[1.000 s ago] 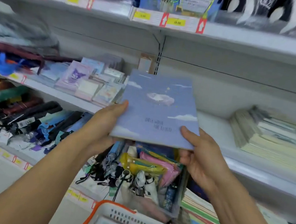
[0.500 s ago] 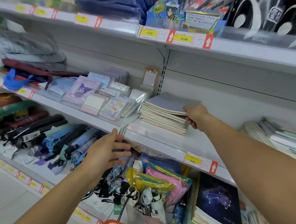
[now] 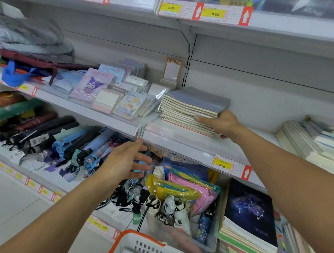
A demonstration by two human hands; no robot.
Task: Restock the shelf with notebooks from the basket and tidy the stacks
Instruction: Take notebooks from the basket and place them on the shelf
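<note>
The right hand [image 3: 221, 123] grasps the near right corner of the notebook stack [image 3: 191, 110] on the shelf [image 3: 181, 143]; the left hand [image 3: 127, 161] hovers released, fingers spread, below it.

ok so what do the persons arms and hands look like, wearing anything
Both forearms are bare as far as the frame shows: no sleeves or gloves. The left hand and right hand show no rings, watch or bracelets, and no markings can be made out.
</note>
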